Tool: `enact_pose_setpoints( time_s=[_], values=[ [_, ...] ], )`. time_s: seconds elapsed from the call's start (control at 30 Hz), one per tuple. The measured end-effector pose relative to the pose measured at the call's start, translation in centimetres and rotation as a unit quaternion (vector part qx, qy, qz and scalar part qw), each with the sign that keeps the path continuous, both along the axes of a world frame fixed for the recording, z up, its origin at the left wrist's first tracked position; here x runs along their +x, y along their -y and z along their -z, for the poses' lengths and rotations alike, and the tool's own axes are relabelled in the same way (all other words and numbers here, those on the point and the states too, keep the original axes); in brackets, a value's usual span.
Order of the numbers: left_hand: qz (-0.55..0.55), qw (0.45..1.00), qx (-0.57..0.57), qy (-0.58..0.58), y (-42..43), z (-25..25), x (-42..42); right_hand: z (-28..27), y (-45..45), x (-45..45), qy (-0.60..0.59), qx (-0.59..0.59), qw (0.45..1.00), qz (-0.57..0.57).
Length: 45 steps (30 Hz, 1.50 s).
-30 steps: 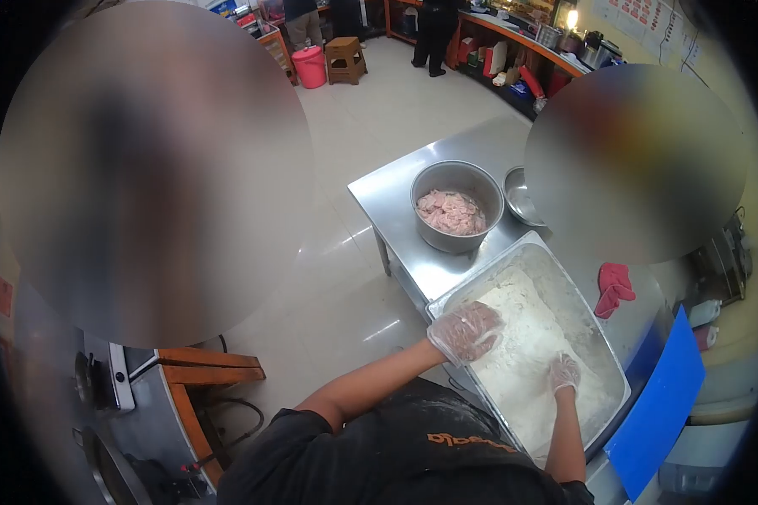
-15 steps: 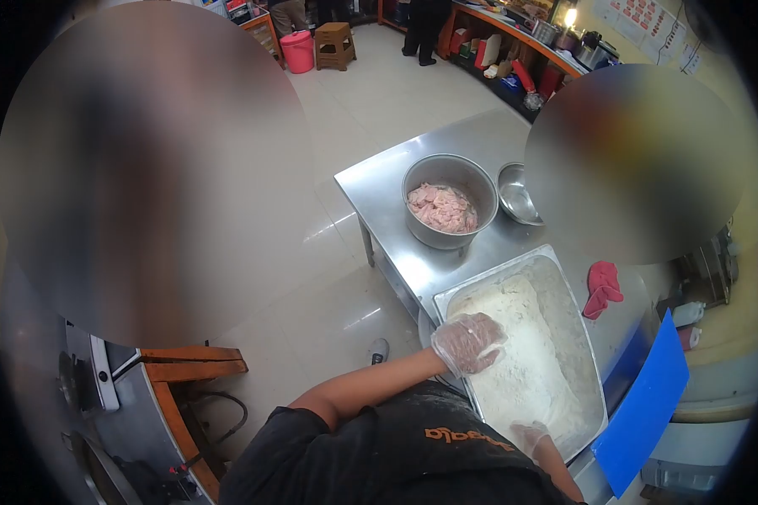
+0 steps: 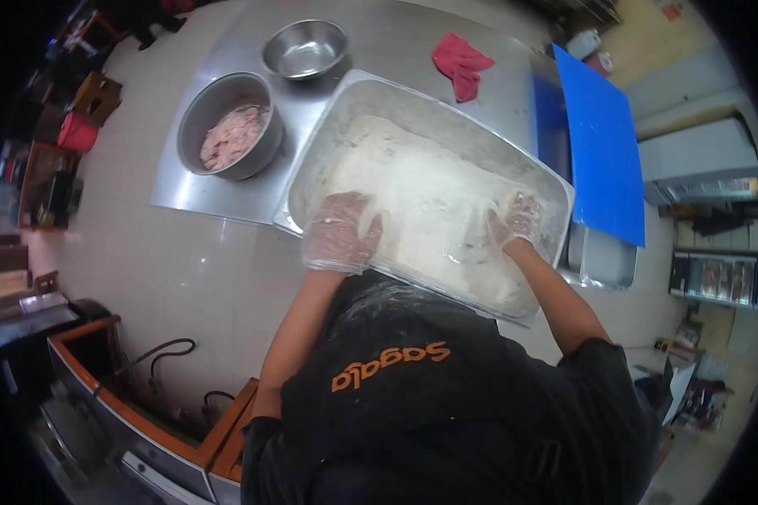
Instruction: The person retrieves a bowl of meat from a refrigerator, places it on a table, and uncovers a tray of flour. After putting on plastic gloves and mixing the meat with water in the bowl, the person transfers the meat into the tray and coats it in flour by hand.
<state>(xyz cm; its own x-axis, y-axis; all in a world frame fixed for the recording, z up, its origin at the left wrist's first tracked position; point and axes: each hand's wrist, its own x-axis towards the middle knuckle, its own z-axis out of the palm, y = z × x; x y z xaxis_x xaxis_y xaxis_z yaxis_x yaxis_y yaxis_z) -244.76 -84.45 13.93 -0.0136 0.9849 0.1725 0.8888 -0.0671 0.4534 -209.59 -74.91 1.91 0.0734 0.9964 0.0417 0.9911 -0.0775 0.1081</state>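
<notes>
A large rectangular metal pan (image 3: 446,105) holds a broad bed of white flour (image 3: 421,185). My left hand (image 3: 341,231), in a clear plastic glove, is at the pan's near left end, its thumb apart from the fingers and its fingertips by the flour. At the right end my right hand (image 3: 518,220), gloved the same way, touches the flour with its thumb spread from the fingers. Neither hand shows anything held. Motion blurs the fingers somewhat.
A deep round pot (image 3: 265,147) of raw pink meat (image 3: 234,136) stands left of the pan. Behind are a steel bowl (image 3: 305,50) and a red cloth (image 3: 463,66) on the steel table (image 3: 379,34). A blue board (image 3: 602,143) stands at the right.
My view has turned right and down over the pan. My left hand has moved from above the flour to the pan's left end; my right hand reaches further in.
</notes>
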Motion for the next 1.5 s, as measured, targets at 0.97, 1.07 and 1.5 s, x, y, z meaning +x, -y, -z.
enact_pose_setpoints(
  time_s=[0.97, 1.07, 1.5],
  values=[
    [-0.171, 0.985, 0.0, 0.017, -1.4, -0.2, 3.4, -1.9, -6.2, -19.2, -0.04, -0.256, 0.77, -0.583],
    [-0.184, 0.982, -0.015, 0.026, -1.4, -0.6, 3.9, -2.4, -8.4, -19.1, -0.159, -0.236, 0.81, -0.513],
    [-0.163, 0.97, 0.137, 0.115, -7.7, -3.7, -12.0, -12.4, -11.4, -20.5, -0.453, -0.436, 0.778, 0.011]
  ],
)
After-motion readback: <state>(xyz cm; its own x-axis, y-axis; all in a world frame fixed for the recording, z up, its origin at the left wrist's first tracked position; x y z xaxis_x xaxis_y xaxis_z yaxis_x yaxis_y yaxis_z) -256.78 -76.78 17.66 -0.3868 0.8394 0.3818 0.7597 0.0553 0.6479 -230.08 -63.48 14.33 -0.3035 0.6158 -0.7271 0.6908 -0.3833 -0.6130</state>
